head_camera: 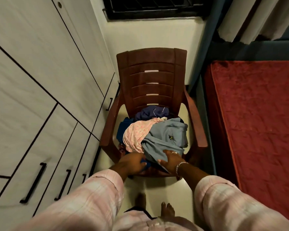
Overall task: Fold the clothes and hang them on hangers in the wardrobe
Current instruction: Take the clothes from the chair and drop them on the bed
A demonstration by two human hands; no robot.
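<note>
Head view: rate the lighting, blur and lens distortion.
Head view: dim, warm indoor light; the window at the top is dark. Wide-angle distortion bends the white wardrobe doors and fans them outward. The left hand is slightly motion-blurred at the pile's front edge; the right hand on the grey-blue garment is sharper. The brown plastic chair reads clearly.

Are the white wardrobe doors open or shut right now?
Shut: the white wardrobe doors lie flush, showing only thin dark seams and black bar handles.

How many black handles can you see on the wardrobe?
4: one, a second and a third in a row at lower left, and one beside the chair. Others may lie outside the view.
</note>
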